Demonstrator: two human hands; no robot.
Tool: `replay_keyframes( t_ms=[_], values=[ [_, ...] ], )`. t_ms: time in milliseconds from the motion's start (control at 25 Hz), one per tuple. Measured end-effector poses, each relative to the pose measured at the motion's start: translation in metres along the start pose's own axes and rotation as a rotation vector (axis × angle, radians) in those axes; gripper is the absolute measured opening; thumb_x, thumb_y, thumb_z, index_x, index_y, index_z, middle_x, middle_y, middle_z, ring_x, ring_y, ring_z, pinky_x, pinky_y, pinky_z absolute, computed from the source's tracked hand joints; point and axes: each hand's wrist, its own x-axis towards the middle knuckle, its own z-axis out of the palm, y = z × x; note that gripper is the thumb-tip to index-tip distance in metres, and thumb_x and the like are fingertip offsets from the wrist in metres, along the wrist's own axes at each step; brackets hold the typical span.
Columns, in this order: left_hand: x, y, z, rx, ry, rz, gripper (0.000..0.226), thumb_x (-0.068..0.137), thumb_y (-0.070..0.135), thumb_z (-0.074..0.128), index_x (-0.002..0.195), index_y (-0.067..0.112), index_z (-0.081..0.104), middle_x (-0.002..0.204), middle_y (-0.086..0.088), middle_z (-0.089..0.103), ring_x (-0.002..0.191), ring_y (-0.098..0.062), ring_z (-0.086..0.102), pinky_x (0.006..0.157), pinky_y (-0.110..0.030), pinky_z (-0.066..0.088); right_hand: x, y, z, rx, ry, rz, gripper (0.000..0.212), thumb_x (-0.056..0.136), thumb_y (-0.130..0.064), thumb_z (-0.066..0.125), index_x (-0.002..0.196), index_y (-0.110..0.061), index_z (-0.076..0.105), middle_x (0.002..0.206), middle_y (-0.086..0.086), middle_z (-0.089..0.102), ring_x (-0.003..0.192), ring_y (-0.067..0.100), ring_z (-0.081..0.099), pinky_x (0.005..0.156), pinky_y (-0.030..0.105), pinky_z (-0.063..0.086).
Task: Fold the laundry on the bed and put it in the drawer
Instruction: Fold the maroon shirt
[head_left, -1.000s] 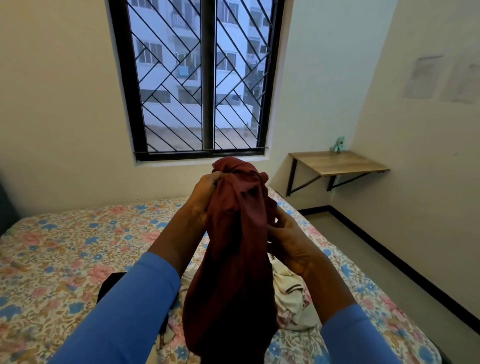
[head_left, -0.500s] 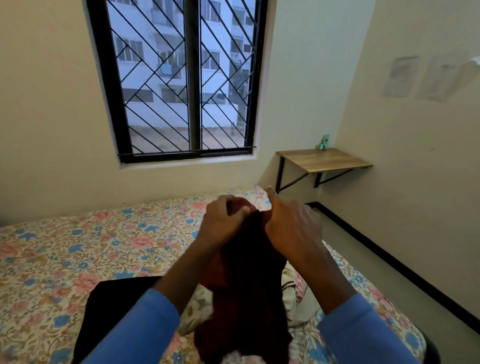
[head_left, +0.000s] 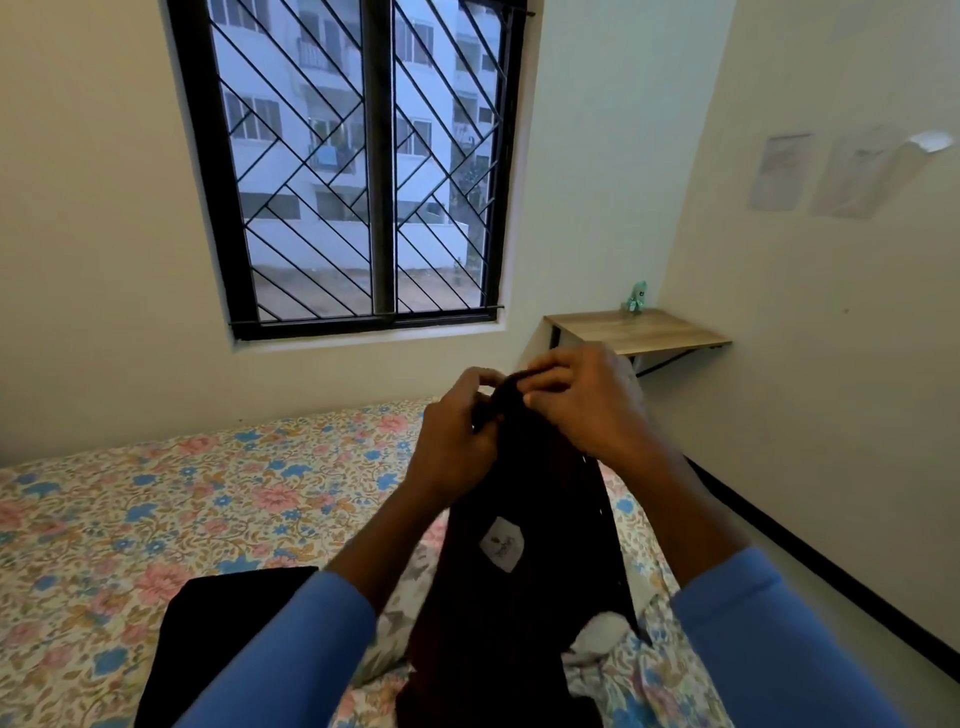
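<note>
While my left hand (head_left: 453, 451) & right hand (head_left: 587, 410) pinch the top edge, 12 o'clock, of the dark maroon cloth garment (head_left: 545, 519), I'm pre-fold; next, I reckon: spread it flat.

Your maroon garment (head_left: 524, 597) is dark, nearly black, with 1 white label (head_left: 501, 544). Your 2 sleeves (head_left: 291, 660) are blue. The bed (head_left: 156, 519) is cream with pink and blue flowers; on it lies black cloth (head_left: 218, 623).
</note>
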Motion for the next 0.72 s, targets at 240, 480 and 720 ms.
replay_keyframes(
  t_ms=[240,480,720],
  values=[
    [0.039,0.034,-0.021,-0.227,-0.136,0.043,0.008,0.099,0.018,0.07,0.101,0.013,0.075,0.087,-0.003,0.079,0.077,-0.012,0.073,0.069,-0.025,0.054,0.01,0.0,-0.029,0.161,-0.115,-0.102,0.018,0.096,-0.022,0.073,0.114,-0.022,0.076,0.11,0.001,0.073,0.102,0.013,0.069,0.09,0.034,0.058],
    [0.027,-0.001,-0.041,-0.12,-0.518,-0.118,0.012,0.1,0.019,0.068,0.112,0.017,0.069,0.101,-0.007,0.078,0.092,-0.019,0.074,0.083,-0.042,0.061,0.018,0.02,-0.04,0.333,0.235,-0.054,0.019,0.1,-0.02,0.062,0.092,-0.026,0.078,0.089,0.003,0.079,0.089,0.027,0.076,0.085,0.054,0.061],
    [-0.028,-0.072,-0.077,-0.094,-0.582,-0.464,0.027,0.102,0.029,0.063,0.092,0.011,0.08,0.087,-0.012,0.078,0.075,-0.027,0.073,0.063,-0.026,0.055,0.018,0.085,-0.08,0.523,0.527,0.164,0.013,0.098,-0.018,0.07,0.088,-0.024,0.076,0.09,0.004,0.077,0.086,0.024,0.073,0.09,0.05,0.062]
  ],
)
